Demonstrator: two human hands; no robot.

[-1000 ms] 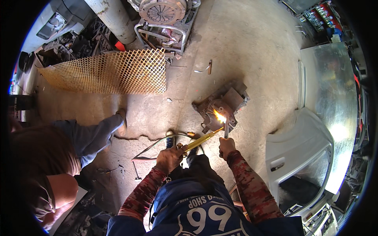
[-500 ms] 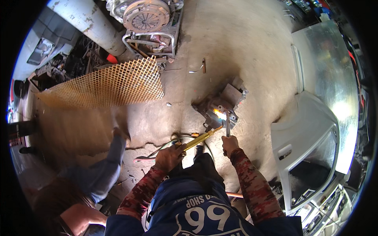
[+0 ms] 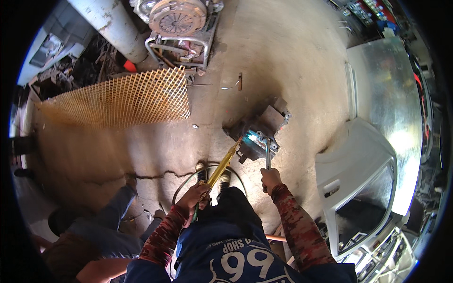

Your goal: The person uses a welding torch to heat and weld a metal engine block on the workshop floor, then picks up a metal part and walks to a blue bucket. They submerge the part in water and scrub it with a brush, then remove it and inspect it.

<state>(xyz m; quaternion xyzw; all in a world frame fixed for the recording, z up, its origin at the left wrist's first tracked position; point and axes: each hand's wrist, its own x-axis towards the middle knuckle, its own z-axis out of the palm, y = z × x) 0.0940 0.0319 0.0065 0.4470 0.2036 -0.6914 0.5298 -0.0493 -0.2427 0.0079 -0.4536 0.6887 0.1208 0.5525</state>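
My left hand [image 3: 192, 197] is closed round the brass-coloured body of a gas torch [image 3: 221, 170], its tip pointing up and forward. A bright blue-white flame [image 3: 252, 137] glows at the near part of a dark, blocky metal assembly [image 3: 271, 119] on the floor. In my closed right hand [image 3: 271, 180] is the handle of a long silver hand tool [image 3: 268, 155]. The tool's far end meets the assembly just right of the flame; its jaw is too small to make out. A green hose [image 3: 176, 188] curves round my shoes.
At the left stands a sheet of expanded metal mesh [image 3: 127, 99]. Another person [image 3: 111, 207] is low down at the lower left. To the right are a grey car door [image 3: 337, 174] and a shiny metal sheet [image 3: 382, 89]. An engine on a stand [image 3: 177, 23] stands ahead.
The torch has swung left and its angle is steeper; the flame has turned from yellow-orange to blue-white. My right hand keeps its hold on the tool. The other person has shifted lower.
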